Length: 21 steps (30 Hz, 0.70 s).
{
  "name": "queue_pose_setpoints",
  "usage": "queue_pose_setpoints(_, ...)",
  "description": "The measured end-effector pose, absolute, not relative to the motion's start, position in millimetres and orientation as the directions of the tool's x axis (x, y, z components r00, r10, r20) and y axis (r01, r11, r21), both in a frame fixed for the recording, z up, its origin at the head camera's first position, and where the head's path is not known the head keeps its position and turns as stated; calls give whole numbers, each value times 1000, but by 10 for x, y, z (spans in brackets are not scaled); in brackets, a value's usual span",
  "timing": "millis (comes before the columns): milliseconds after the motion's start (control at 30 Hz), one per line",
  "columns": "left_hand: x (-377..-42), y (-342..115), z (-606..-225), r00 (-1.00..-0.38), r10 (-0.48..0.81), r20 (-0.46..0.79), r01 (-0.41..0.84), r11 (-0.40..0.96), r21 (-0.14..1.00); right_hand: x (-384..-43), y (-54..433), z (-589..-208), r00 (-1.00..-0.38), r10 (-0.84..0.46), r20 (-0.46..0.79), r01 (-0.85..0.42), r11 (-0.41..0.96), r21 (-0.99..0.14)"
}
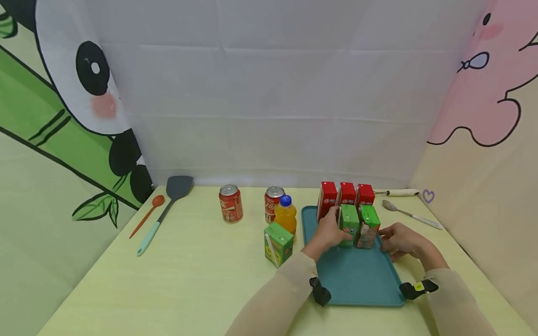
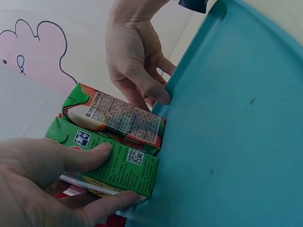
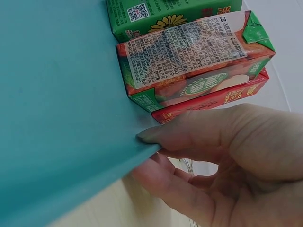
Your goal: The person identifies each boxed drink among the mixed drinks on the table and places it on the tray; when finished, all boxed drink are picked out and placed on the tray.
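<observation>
On the blue-green tray (image 1: 357, 280), my left hand (image 1: 329, 232) grips a green drink carton (image 1: 350, 219), thumb across its printed face and fingers along the side. Right against it stands a vegetable-juice carton (image 3: 189, 56) with a green top and a white label. My right hand (image 1: 405, 242) pinches the tray's right rim, thumb on the inside and fingers beneath, as the right wrist view shows. Behind the two green-topped cartons stand three red cartons in a row: a left one (image 1: 327, 198), a middle one (image 1: 347, 192) and a right one (image 1: 365, 193).
Left of the tray are another green carton (image 1: 279, 242), an orange juice bottle (image 1: 286, 215) and two red cans (image 1: 230, 204). A spatula (image 1: 168, 210) and an orange spoon (image 1: 149, 213) lie far left. A grey-headed spoon (image 1: 412, 214) lies right, below another light-handled utensil (image 1: 397, 192).
</observation>
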<state>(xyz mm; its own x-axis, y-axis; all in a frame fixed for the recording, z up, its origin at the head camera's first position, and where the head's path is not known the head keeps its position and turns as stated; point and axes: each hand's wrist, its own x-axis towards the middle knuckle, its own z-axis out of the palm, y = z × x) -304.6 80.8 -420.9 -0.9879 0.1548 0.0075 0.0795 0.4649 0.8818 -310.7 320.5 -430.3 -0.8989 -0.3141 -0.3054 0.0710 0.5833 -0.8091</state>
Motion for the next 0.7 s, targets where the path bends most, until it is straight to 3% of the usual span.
queue_pose_setpoints(367, -3036, 810, -4245, -991, 134, 5, 66, 456, 887, -3090, 3212, -4302, -897, -327, -298, 55, 587, -808)
queue_pose_setpoints(500, -2968, 769, -4241, -992, 125, -22, 46, 515, 856, -3079, 3215, -4305, -896, -324, -303, 60, 588, -806)
queue_pose_setpoints(700, -2796, 714, -4160, -986, 168, 1, 112, 651, 750, -3069, 3196, -4268, -899, -323, -297, 52, 595, -802)
